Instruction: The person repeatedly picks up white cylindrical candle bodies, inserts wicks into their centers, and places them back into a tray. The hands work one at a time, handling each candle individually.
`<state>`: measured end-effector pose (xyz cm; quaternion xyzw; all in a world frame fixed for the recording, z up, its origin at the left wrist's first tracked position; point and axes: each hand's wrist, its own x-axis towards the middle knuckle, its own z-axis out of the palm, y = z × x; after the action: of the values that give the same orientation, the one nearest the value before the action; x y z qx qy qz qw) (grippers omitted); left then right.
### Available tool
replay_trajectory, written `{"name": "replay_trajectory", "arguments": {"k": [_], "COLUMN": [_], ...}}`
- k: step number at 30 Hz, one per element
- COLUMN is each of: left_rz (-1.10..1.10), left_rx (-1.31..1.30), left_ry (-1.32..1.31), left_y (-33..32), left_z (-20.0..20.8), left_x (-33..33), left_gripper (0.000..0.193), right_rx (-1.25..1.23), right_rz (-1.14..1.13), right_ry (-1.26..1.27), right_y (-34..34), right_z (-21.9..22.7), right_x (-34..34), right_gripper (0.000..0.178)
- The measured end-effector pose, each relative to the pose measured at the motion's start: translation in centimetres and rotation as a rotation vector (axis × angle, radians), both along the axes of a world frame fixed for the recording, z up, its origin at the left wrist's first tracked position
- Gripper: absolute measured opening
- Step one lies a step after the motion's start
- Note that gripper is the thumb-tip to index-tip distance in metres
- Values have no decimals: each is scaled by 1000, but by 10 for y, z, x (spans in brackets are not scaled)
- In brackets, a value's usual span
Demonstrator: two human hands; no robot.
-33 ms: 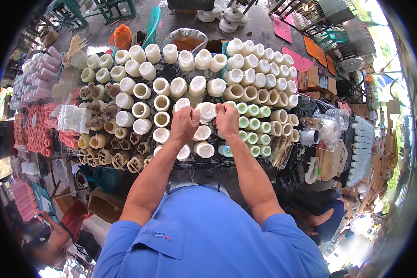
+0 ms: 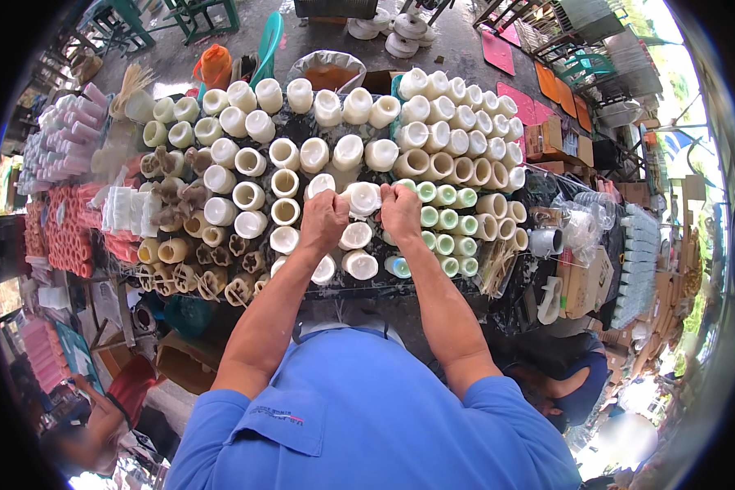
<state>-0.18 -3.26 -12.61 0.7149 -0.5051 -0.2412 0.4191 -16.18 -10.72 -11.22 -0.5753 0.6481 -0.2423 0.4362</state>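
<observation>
The cup (image 2: 363,197) gripped between the left hand (image 2: 322,220) and right hand (image 2: 400,211) is white. Around it stand white and cream cups (image 2: 302,153); at three o'clock, pale green cups (image 2: 446,219); at nine o'clock, tan flower-shaped moulds (image 2: 212,282) and red-orange tubes (image 2: 67,229). Pink tubes (image 2: 65,139) lie at ten o'clock. The shirt (image 2: 367,416) is blue, with possibly dark lettering on its pocket.

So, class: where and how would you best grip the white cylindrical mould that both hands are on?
Grip the white mould by its round side wall, one hand per side, as the left hand and right hand do now. Come from above: neighbouring moulds crowd it all round, and its top looks open and hollow.
</observation>
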Motion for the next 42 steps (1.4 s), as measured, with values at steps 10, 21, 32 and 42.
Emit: {"name": "replay_trajectory", "arguments": {"k": [10,21,32,42], "left_rz": [40,-37,-504,-548], "left_rx": [89,-266,-40,-173], "left_ry": [-40,49,386,237], "left_y": [-1,-14,37,60], "left_z": [-53,-16,114,175], "left_x": [4,-12,1,25], "left_gripper": [28,35,133,119], "right_rx": [334,-247,173,-159], "right_rz": [46,208,104,511], "right_ry": [-151,-94,-521,-437], "right_y": [-6,-8,38,76], "right_z": [-66,-50,102,179], "right_x": [-14,-16,-27,-38], "right_gripper": [45,42,44,124]}}
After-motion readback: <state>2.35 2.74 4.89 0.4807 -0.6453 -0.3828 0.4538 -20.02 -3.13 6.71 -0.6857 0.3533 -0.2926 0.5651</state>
